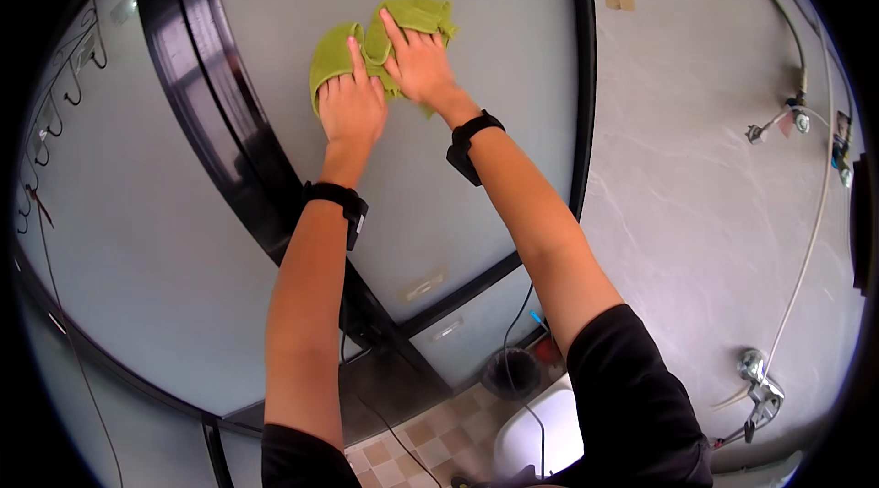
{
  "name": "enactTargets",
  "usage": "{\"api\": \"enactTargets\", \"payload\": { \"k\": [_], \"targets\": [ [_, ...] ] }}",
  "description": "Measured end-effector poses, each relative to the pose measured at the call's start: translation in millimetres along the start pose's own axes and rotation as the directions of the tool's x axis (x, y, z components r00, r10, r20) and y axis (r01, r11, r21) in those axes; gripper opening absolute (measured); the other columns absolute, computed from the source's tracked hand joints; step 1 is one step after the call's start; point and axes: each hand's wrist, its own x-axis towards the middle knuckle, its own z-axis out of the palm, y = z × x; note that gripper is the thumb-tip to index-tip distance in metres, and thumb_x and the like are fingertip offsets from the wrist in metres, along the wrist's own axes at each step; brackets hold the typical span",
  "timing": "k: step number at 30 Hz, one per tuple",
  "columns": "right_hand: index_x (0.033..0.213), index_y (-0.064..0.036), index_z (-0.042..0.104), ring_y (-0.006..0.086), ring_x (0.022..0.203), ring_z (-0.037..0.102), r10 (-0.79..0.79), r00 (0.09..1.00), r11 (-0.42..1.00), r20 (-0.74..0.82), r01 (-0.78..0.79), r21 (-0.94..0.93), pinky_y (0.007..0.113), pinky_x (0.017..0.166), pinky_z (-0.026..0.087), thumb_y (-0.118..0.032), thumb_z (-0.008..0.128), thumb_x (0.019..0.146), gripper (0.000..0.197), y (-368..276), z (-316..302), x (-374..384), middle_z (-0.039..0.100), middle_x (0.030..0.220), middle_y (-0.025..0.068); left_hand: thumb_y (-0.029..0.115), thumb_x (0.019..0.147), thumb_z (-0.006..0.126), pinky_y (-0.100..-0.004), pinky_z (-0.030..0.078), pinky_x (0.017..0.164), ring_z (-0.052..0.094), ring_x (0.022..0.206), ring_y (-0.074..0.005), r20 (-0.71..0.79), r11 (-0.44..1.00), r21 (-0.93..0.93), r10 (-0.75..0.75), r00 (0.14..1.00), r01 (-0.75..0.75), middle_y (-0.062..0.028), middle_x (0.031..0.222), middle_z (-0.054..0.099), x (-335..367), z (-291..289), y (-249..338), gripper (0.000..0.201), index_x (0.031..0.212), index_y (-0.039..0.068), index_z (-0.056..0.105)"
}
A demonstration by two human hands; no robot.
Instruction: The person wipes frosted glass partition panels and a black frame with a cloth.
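Note:
My left hand (353,110) and my right hand (423,67) are side by side on a green cloth (335,56), which lies against a pale frosted panel (439,186) in a black frame. On both hands the index finger stretches out over the cloth, while the other fingertips are tucked into its folds. The cloth bunches into two lobes, one at each hand. Both arms reach up and away from me, with a black band on each wrist. What the palms touch is hidden.
Left of the panel runs a thick black frame post (206,76), then another pale panel with a rack of hooks (73,99). A grey wall (678,213) with hoses and a tap (760,387) stands right. Below are a dark bin (511,373), a white toilet (545,433) and hanging cables.

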Motion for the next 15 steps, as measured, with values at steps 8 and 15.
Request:
{"api": "enactTargets", "payload": {
  "k": [8,15],
  "targets": [
    [0.152,-0.0127,0.024,0.0345,0.132,0.040,0.049,0.995,0.998,-0.091,-0.045,0.043,0.051,0.113,0.022,-0.043,0.047,0.095,0.069,20.4,20.6,2.2,0.047,0.140,0.0173,0.032,0.096,0.044,-0.0443,0.035,0.105,0.051,0.119,-0.0338,0.046,0.988,0.004,0.151,0.987,-0.152,-0.0191,0.126,0.057,17.8,6.2,-5.2,0.066,0.152,0.004,0.022],
    [0.153,-0.0089,0.016,0.0378,0.137,0.032,0.324,0.946,0.946,-0.034,-0.322,0.043,0.051,0.113,0.019,-0.041,0.042,0.096,0.071,40.6,34.4,-24.6,0.035,0.147,0.0225,0.035,0.096,0.045,-0.0408,0.037,0.104,0.054,0.115,-0.0290,0.018,0.974,0.022,0.225,0.974,-0.225,-0.0154,0.113,0.064,17.4,26.9,-5.6,0.068,0.153,0.008,0.020]
  ]
}}
